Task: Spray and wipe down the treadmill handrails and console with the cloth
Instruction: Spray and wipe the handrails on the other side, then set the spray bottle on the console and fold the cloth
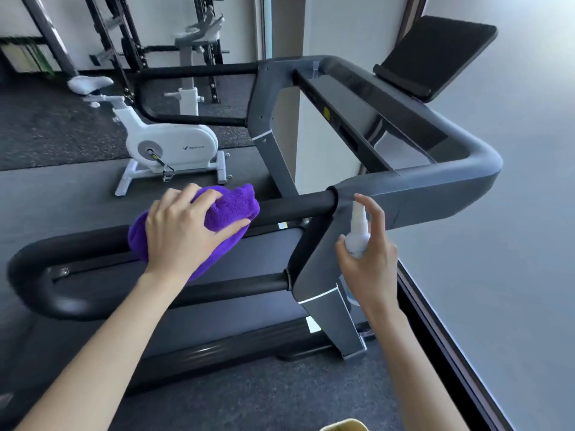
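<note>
Purple microfibre cloth (217, 209) is bunched over the near handrail (292, 206) of the treadmill, just left of where the black grip meets the grey corner housing (435, 185). The cloth is gripped by the left hand (183, 231): fingers curled over its top, thumb stretched along its lower edge toward the rail. Held this way, the cloth is wrapped partly round the tube, presumably so that top and sides are wiped in one pass.

A small white spray bottle (357, 234) is held upright in the right hand (370, 253), just beside the grey housing. The lower fingers are wrapped round the body; the index finger is raised and arched above the nozzle, not visibly pressing it. The nozzle is pointed at the rail end, judged as readiness to wet the next stretch ahead of the cloth.

The console (389, 107) and its dark tablet rest (435, 54) lie at the far end of the frame, well apart from both hands; judged not yet reached. The far handrail (199, 70) is likewise untouched. A white exercise bike (168, 144) is noted beyond.
</note>
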### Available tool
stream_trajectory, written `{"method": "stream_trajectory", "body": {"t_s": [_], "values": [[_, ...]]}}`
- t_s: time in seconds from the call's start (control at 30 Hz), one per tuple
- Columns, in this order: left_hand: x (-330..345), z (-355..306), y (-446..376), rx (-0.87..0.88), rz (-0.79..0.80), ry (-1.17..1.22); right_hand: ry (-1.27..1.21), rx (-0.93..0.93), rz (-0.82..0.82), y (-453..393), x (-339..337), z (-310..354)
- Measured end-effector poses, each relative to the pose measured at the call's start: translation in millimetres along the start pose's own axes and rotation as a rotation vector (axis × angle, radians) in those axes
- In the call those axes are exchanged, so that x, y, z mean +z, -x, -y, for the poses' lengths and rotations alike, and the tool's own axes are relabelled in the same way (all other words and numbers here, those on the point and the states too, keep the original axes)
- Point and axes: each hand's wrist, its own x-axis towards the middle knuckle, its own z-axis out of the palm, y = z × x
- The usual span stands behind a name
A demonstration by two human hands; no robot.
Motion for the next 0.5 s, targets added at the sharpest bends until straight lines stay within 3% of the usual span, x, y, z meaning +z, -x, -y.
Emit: {"method": "stream_trajectory", "body": {"t_s": [0.1,0.23,0.5], "values": [[-14.6,37.5,16.5,-0.049,0.01,-0.05,-0.012,-0.033,0.007,0.6,2.5,5.8],[-38.2,58.7,9.7,-0.305,-0.06,0.063,-0.091,-0.079,-0.02,-11.1,-13.7,15.7],[-24.2,-73.2,-80.6,-0.317,-0.014,0.626,-0.205,-0.149,-0.011,-67.8,-58.4,40.4]]}}
